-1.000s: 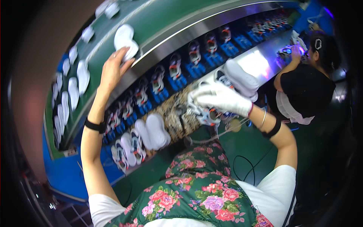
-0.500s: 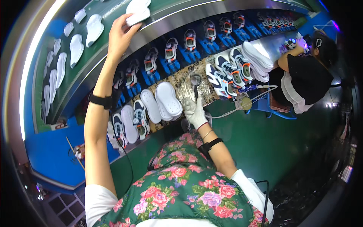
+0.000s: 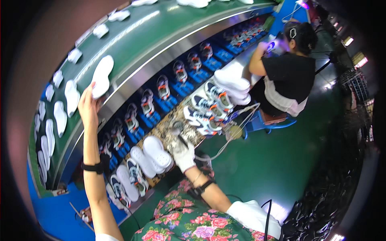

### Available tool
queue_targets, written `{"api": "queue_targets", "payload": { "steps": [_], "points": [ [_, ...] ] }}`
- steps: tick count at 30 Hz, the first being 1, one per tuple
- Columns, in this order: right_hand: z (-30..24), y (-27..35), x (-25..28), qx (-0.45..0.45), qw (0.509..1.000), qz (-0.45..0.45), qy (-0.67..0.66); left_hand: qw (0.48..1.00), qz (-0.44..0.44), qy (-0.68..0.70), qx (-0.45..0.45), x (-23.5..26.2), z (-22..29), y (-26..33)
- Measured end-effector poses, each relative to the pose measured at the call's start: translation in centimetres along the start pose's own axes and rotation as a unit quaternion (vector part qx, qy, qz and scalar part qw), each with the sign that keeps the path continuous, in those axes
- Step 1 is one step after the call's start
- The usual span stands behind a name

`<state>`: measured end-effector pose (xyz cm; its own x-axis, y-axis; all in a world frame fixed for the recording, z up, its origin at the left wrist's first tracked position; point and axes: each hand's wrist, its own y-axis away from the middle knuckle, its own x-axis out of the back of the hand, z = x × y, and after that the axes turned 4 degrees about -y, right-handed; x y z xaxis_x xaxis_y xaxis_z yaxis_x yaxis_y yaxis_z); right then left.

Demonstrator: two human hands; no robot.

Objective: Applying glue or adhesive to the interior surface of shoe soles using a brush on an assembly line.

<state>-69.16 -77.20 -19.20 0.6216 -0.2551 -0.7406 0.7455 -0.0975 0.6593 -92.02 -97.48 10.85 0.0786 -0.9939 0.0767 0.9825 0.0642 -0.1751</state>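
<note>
a white shoe sole (image 3: 101,76) lies on the green conveyor belt (image 3: 132,38), with the left hand (image 3: 87,105) raised to it, fingertips curled on its lower end. the gloved right hand (image 3: 185,156) rests at the edge of the speckled bench (image 3: 169,122), fingers closed round a dark brush (image 3: 179,137). two more white soles (image 3: 150,154) lie just beside that hand, sneakers (image 3: 203,116) further along. another person (image 3: 287,76) sits farther down the line.

A green conveyor belt (image 3: 161,28) carries white soles (image 3: 101,76) along its length; below it, blue racks (image 3: 169,102) hold shoes (image 3: 163,86), and the speckled workbench (image 3: 169,124) bears soles and sneakers (image 3: 201,118) near its front edge
</note>
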Motion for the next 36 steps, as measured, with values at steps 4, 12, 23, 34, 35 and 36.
{"api": "queue_targets", "payload": {
  "steps": [4, 12, 23, 34, 35, 36],
  "points": [
    [-2.3, 3.0, -2.5, 0.01, 0.998, -0.03, 0.055, 0.999, -0.022, 0.003, 0.032, -1.0, 0.6, 0.3],
    [-6.5, 9.5, -11.1, 0.068, 0.912, -0.191, 0.356, 0.949, -0.077, 0.252, 0.173, 2.2, 0.0, -0.1],
    [-10.0, 14.3, -21.9, 0.17, 0.748, -0.368, 0.526, 0.921, -0.099, 0.242, 0.289, -2.5, -4.7, 19.3],
    [-9.7, 14.9, -24.9, 0.167, 0.552, -0.526, 0.625, 0.822, -0.012, 0.488, 0.294, -14.7, -5.6, 24.2],
    [-10.2, 15.3, -25.9, 0.175, 0.537, -0.527, 0.634, 0.842, 0.015, 0.458, 0.284, -16.4, -3.4, 23.7],
    [-10.4, 15.8, -26.6, 0.19, 0.523, -0.528, 0.642, 0.832, -0.002, 0.479, 0.281, -16.5, -3.3, 23.8]
  ]
}}
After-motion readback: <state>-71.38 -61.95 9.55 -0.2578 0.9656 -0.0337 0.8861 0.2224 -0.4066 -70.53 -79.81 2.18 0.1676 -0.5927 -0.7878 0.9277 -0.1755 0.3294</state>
